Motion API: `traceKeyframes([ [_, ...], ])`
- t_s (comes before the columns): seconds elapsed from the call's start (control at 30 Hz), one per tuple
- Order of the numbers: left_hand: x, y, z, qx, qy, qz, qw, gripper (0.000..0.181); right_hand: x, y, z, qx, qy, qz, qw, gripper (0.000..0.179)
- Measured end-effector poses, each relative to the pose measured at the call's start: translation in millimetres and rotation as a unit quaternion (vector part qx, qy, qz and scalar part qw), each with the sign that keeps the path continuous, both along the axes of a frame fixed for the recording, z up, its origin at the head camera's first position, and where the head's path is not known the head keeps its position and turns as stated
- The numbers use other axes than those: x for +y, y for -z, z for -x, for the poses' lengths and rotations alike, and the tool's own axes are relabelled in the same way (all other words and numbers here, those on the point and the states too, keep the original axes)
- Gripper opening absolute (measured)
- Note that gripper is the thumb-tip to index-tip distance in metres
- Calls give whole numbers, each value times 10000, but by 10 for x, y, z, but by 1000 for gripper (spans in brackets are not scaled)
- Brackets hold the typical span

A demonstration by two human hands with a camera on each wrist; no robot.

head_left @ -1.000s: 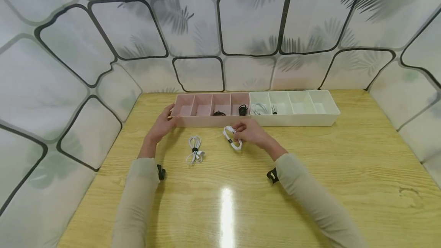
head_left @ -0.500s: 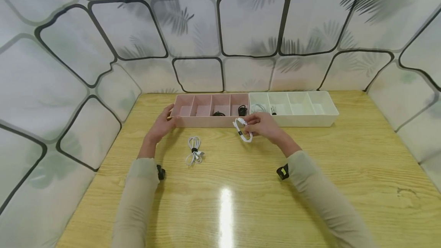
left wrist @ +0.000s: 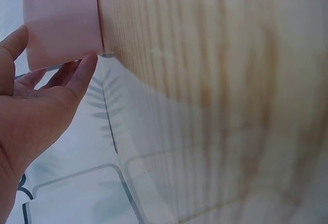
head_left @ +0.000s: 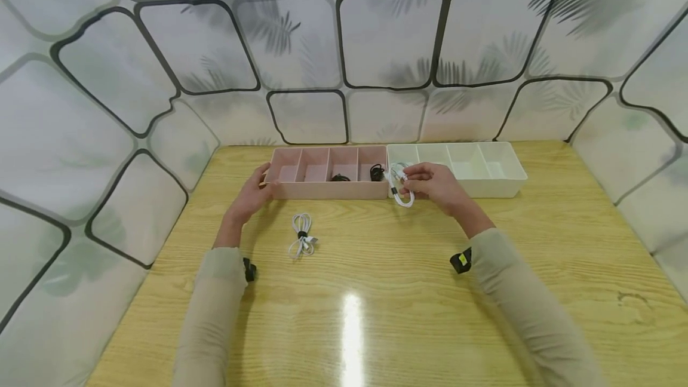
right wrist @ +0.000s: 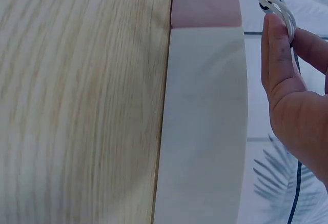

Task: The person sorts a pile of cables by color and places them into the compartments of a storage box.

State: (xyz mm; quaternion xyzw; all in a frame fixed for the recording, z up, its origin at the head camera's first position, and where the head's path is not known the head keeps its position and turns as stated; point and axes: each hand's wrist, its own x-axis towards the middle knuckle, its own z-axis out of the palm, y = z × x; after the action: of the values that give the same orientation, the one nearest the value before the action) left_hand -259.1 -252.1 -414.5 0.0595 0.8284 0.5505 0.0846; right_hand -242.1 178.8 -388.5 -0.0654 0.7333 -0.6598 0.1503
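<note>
My right hand (head_left: 434, 185) pinches a coiled white cable (head_left: 402, 199) with a black tie, holding it over the left compartment of the white divided box (head_left: 467, 189). In the right wrist view, the cable (right wrist: 287, 16) loops up between thumb and fingers, above the box's rim. My left hand (head_left: 251, 196) holds the left end of the pink divided box (head_left: 328, 191), thumb on its front and fingers around the end. A second bundled white cable (head_left: 303, 235) with a black tie lies on the table before the pink box.
Both boxes stand end to end by the back edge of the wooden table (head_left: 344, 327). Black cables (head_left: 377, 172) sit in the pink box's two right compartments. A patterned curtain (head_left: 301, 40) rises behind and at the sides.
My right hand has carried the white cable rightward and away from me, from in front of the pink box to over the white one. The left hand stays in place.
</note>
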Motion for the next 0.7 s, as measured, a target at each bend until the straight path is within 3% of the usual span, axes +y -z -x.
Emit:
traceKeyframes([
  [0.17,-30,104,45,144,-44,26,9999,66,122,-29,27,-22,107,113,9999,41],
  [0.5,-45,91,32,123,-9,7,9999,67,353,-10,121,-241,596,916,9937,43],
  [0.7,-45,96,38,72,46,45,10000,67,511,-58,149,-231,766,1011,9917,47],
])
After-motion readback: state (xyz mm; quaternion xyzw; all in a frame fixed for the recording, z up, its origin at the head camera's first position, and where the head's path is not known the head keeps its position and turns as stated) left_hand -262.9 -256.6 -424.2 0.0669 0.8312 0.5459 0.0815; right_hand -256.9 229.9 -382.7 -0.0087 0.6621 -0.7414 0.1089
